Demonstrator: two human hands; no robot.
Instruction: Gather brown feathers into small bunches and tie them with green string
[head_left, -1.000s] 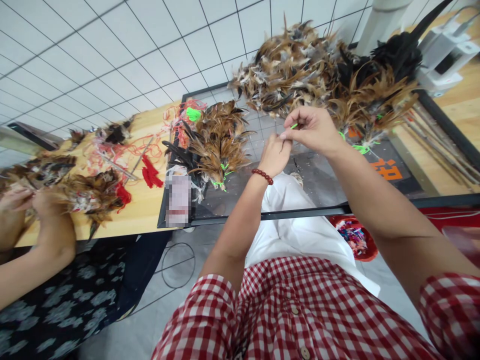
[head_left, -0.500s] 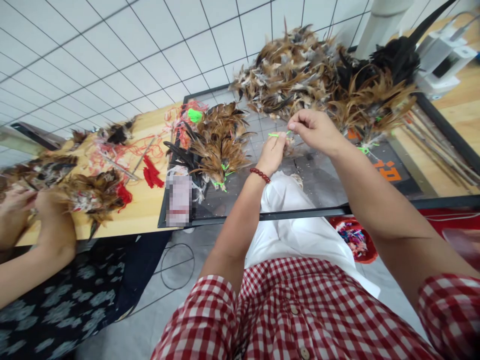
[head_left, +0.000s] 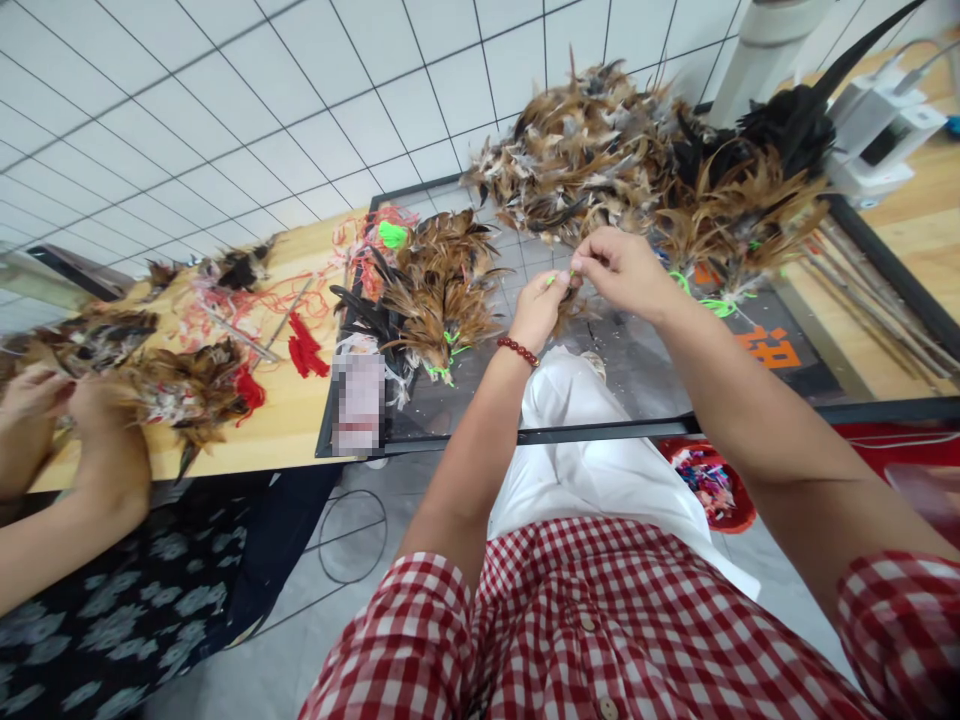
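Note:
My left hand [head_left: 535,305], with a beaded bracelet at the wrist, is closed on a small bunch of brown feathers [head_left: 571,312], mostly hidden behind the fingers. A bright green yarn [head_left: 553,280] shows at its thumb and fingertips. Close beside it, my right hand [head_left: 626,275] is pinched on the same green yarn, the fingertips nearly touching the left thumb. Left of my hands lie brown feather bundles [head_left: 442,290] tied with green yarn. More green yarn [head_left: 718,306] lies by the feathers to the right of my right wrist.
A large feather heap [head_left: 577,150] stands at the back of the black-framed board [head_left: 480,438]. Thin sticks [head_left: 874,300] and a white device [head_left: 889,130] are at right. At left, a co-worker's hands [head_left: 94,405] work among feathers near red yarn [head_left: 306,347]. A red basin [head_left: 739,510] sits below.
My right hand has moved slightly down and left, closer to my left hand. Less green yarn shows over my left thumb, and a green loop now appears beyond my right wrist.

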